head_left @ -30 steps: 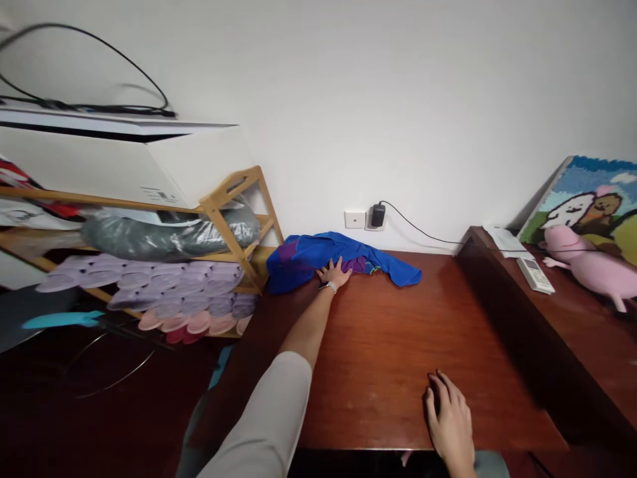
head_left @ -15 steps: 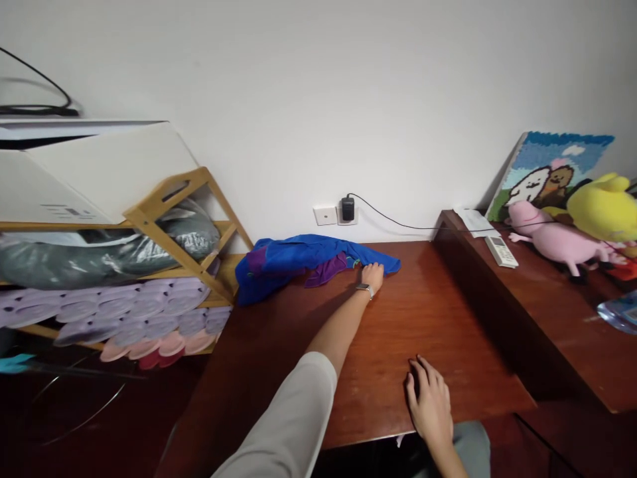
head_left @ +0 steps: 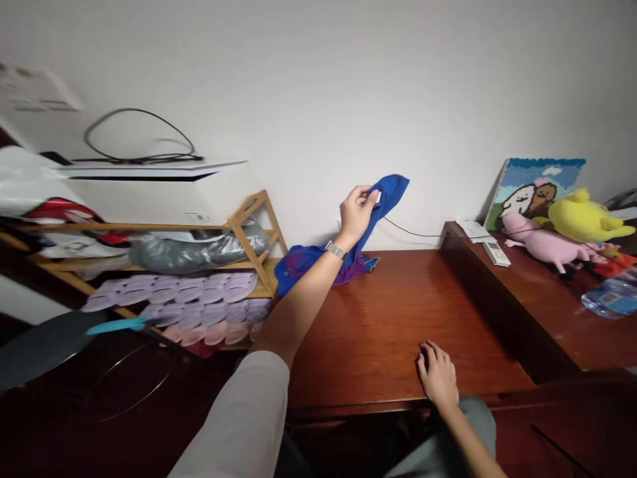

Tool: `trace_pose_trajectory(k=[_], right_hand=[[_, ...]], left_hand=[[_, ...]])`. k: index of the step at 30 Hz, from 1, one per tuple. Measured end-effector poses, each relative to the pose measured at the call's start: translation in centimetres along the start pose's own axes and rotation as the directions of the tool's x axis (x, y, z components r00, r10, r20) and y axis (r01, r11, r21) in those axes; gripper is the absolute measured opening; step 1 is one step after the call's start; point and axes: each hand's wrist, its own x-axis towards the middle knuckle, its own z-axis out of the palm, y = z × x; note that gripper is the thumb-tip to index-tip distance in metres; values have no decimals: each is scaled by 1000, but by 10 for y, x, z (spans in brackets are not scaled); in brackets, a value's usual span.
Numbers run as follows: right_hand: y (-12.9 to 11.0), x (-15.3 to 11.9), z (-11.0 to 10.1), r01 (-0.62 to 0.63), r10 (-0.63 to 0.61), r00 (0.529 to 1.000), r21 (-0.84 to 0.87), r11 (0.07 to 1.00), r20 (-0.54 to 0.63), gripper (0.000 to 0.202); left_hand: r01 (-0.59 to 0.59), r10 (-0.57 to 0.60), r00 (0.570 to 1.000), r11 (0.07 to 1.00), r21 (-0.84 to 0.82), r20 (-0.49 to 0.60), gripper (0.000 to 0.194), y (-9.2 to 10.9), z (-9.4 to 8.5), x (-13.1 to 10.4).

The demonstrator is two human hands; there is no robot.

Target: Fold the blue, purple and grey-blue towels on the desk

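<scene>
I count two hands, one blue cloth, two plush toys and one wooden rack. At the left of the frame the wooden rack (head_left: 249, 219) holds rows of pale purple and pink slippers (head_left: 189, 302) and a grey plastic-wrapped bundle (head_left: 194, 247). Just right of it, near the frame's centre, my left hand (head_left: 355, 211) is raised off the table (head_left: 398, 325), fingers pinched together on a corner of the blue cloth (head_left: 388, 192). The cloth's long axis slants from that lifted corner, upper right, down to the lower left, where its bulk, with a purple part, lies on the table against the rack. A black cable (head_left: 423, 234) runs along the wall behind it. At lower centre-right my right hand (head_left: 438, 375) rests flat on the table, fingers loosely spread, holding nothing. At far right a raised ledge carries a remote (head_left: 496, 253), a pink plush (head_left: 542, 242), a yellow plush (head_left: 590, 216) and a cartoon picture (head_left: 535, 182).
</scene>
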Motion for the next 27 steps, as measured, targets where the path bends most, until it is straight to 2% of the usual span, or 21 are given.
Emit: trace_pose_trajectory(k=[3, 5, 7, 10, 12, 14, 16, 18, 24, 27], right_hand=[[-17, 15, -23, -88, 83, 996, 172, 981, 39, 42], [-46, 33, -55, -124, 118, 992, 387, 914, 39, 41], [-91, 51, -100, -46, 124, 989, 609, 792, -87, 45], [-168, 73, -177, 177, -40, 982, 810, 558, -187, 48], [-210, 80, -219, 268, -110, 963, 867, 419, -244, 55], [-238, 83, -246, 259, -136, 965, 904, 341, -226, 56], [-251, 84, -258, 197, -161, 975, 926, 321, -152, 55], [-255, 82, -260, 144, -188, 978, 938, 314, -87, 52], [-258, 82, -262, 40, -157, 987, 985, 166, -14, 42], [-246, 93, -274, 33, -97, 995, 980, 195, -14, 39]], left_hand=[[-46, 47, 998, 999, -24, 45, 26, 58, -24, 1], [-34, 38, 995, 998, -46, 96, 27, 87, -35, -7], [2, 9, 987, 997, -74, 158, 25, 111, -41, -23], [65, -34, 952, 994, -93, 303, 20, 144, -45, -57], [79, -41, 904, 994, -72, 426, 16, 165, -46, -80], [75, -36, 837, 996, -49, 546, 11, 183, -49, -98], [72, -31, 778, 997, -41, 627, 9, 194, -53, -108], [80, -35, 753, 996, -39, 657, 10, 199, -57, -110], [140, -91, 804, 989, -39, 588, 15, 194, -79, -98], [149, -123, 849, 989, -10, 513, 17, 188, -105, -85]])
